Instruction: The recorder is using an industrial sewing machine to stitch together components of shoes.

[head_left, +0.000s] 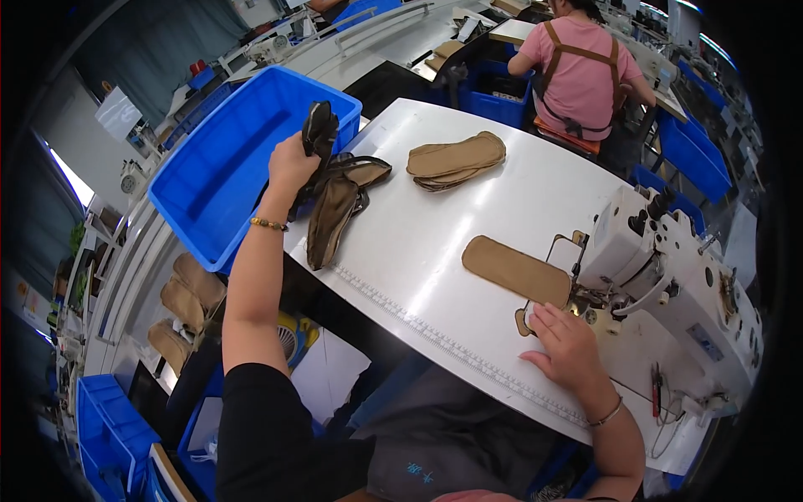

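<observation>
My left hand [289, 163] grips dark, folded fabric [319, 125] beside the blue bin's right side. More loose olive-brown, dark-edged pieces [333, 219] hang from it or lie against it on the white table [401, 251]. My right hand [559, 343] rests open at the lower end of a long tan rounded piece [510, 268], beside the sewing machine's needle area. A small dark-edged tan piece [524, 322] shows under its fingertips. A stack of tan oblong pieces [456, 159] sits toward the back of the table.
A blue bin [209, 176] stands at left. The white sewing machine [636, 259] fills the right end, with a red-handled tool [657, 385] nearby. A co-worker in pink [581, 84] sits beyond the table. Tan pieces [188, 293] and more blue bins [104, 427] are at lower left.
</observation>
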`<state>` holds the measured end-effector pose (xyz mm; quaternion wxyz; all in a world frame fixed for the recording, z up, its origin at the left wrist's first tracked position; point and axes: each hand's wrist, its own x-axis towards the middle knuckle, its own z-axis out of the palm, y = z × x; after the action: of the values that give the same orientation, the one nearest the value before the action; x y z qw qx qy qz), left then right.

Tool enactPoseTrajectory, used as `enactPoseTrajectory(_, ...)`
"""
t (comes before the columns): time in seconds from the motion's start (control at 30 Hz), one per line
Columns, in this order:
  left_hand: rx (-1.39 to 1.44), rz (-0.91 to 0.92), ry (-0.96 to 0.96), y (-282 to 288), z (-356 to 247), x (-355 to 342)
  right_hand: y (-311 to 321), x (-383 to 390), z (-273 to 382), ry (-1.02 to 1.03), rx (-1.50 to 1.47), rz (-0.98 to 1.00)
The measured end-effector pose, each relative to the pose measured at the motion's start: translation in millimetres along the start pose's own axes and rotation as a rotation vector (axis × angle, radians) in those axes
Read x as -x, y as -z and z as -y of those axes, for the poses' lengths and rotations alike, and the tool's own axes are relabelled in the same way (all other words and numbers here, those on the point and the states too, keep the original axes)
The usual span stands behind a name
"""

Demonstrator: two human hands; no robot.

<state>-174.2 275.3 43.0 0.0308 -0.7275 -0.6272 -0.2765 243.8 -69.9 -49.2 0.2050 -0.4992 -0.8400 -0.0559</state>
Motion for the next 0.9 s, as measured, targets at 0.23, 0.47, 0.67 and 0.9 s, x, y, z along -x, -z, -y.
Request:
enactPoseTrajectory(0.23, -0.115, -0.170, -0.060, 25, -30, 10, -2, 0, -1, -0.006, 0.004, 0.000)
enactPoseTrajectory(0.47, 0.765, 0.239, 0.178, 37, -19, -16, -1, 3, -2, -0.016, 0.021, 0.001)
enactPoseTrajectory(0.67, 0.590, 0.478, 0.308, -54, 21, -8, 0, 0, 0, -0.023, 0.017, 0.008)
enactPoseTrajectory(0.9, -0.345, -0.007, -0.107, -55, -7, 18, -2, 2, -2, -0.015, 0.006, 0.006)
